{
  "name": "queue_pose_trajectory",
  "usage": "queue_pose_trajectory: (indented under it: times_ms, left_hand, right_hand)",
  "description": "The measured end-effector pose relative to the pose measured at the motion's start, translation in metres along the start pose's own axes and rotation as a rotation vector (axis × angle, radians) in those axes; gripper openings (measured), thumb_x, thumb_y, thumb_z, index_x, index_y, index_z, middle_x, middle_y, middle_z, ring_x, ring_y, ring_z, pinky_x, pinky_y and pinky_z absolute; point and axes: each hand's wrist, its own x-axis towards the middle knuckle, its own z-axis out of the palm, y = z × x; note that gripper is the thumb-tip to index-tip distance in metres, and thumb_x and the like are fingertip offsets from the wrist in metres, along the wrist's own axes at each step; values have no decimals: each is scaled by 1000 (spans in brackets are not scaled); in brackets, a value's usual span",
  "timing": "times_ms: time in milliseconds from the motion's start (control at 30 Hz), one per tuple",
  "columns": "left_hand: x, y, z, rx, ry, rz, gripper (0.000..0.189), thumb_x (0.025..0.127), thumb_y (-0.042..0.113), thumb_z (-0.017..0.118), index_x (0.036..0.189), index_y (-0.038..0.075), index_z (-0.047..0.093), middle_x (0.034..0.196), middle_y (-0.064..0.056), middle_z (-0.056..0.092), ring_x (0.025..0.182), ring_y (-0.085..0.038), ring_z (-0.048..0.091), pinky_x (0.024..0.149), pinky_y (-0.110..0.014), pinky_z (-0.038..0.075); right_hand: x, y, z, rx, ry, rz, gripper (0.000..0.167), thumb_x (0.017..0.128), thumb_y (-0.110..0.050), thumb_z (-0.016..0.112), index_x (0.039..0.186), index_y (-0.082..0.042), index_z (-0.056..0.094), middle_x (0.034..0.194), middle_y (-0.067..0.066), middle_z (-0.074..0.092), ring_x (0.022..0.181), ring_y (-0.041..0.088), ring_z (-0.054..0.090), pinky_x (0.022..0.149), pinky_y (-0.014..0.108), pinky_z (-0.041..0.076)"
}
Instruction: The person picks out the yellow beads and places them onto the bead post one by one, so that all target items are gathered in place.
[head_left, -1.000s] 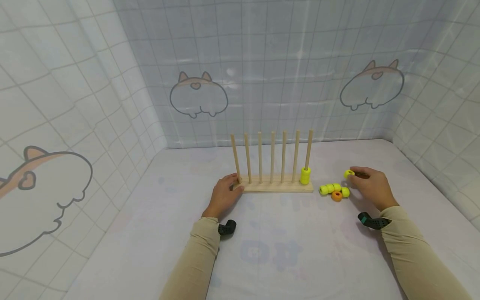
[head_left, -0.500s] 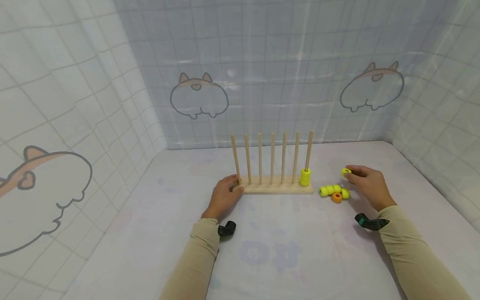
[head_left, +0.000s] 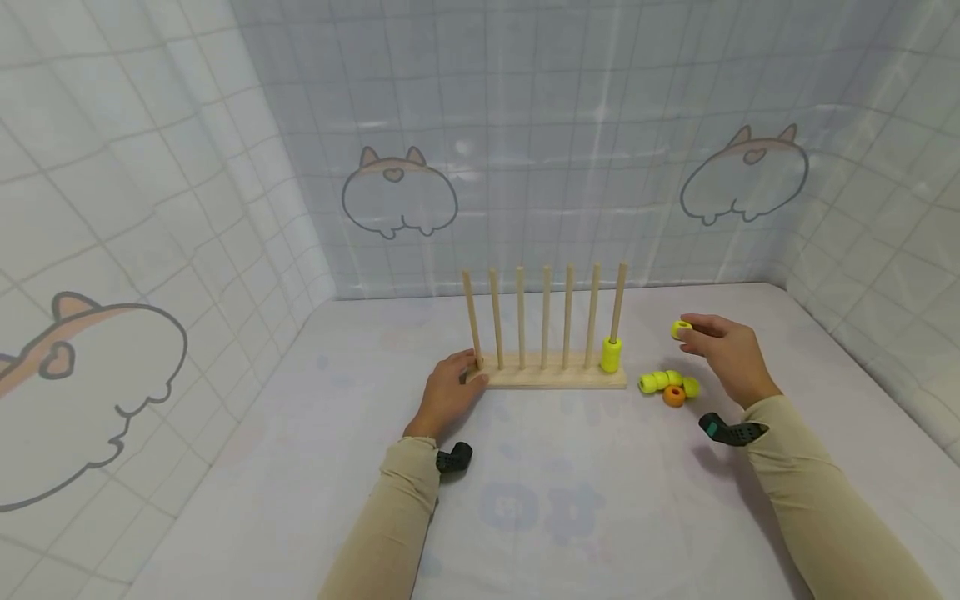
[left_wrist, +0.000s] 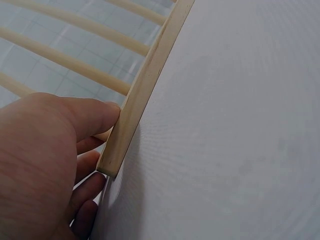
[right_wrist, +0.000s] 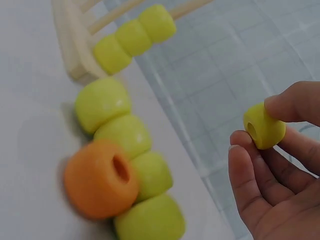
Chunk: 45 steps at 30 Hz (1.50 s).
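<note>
My right hand (head_left: 729, 354) pinches a yellow bead (right_wrist: 265, 126) between thumb and fingers, held up to the right of the wooden peg rack (head_left: 551, 379). The bead's hole shows in the right wrist view. Three yellow beads (head_left: 611, 355) are stacked on the rack's rightmost peg; its other pegs are bare. At the rack's left end my left hand (head_left: 446, 392) grips the base (left_wrist: 131, 110), with the thumb on the front edge and the fingers behind it. Several yellow beads (head_left: 660, 381) lie in a row on the table, with an orange bead (head_left: 674, 396) in front of them.
The rack stands upright on a table (head_left: 525, 467) covered in pale cloth. White tiled sheeting with cartoon animal prints (head_left: 400, 196) rises behind the table and on both sides.
My right hand has lifted the yellow bead a little and moved it left, closer to the rack. The left hand has stayed on the base.
</note>
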Motion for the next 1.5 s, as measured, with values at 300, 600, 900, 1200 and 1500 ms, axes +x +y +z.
queue_pose_trajectory:
  times_ms: [300,600,900,1200,1500]
  left_hand:
    - [-1,-2,-3,-23,3,3,48,96,26,67,138,4,61,148,-10,51,140,-34,41,115,-49,32]
    - [-1,-3,-2,-19,9,8,47,96,26,67,137,4,61,148,-9,51,139,-35,41,114,-50,33]
    - [-2,-2,-2,-7,10,10,47,95,25,66,137,3,62,147,-10,52,138,-36,42,114,-51,33]
    - [-1,-1,1,-22,5,-1,47,96,26,66,137,3,61,148,-10,51,139,-35,41,115,-49,32]
    - [-2,1,-1,-21,8,8,47,96,24,67,137,2,61,147,-11,52,138,-36,42,114,-51,32]
  right_hand:
    - [8,-18,6,59,-14,-11,64,97,-45,64,143,-3,53,130,12,58,105,20,66,99,37,52]
    - [8,-35,9,258,-46,-70,54,97,-30,69,138,3,55,121,6,61,103,9,66,89,25,55]
    - [11,-51,13,358,-100,-86,56,95,-26,71,137,7,54,118,4,64,104,12,67,90,26,55]
    - [14,-63,19,405,-119,-101,56,95,-24,72,135,10,54,117,6,64,104,14,68,89,25,55]
    - [16,-71,22,472,-115,-124,53,95,-19,71,133,15,52,113,8,66,103,17,69,89,27,56]
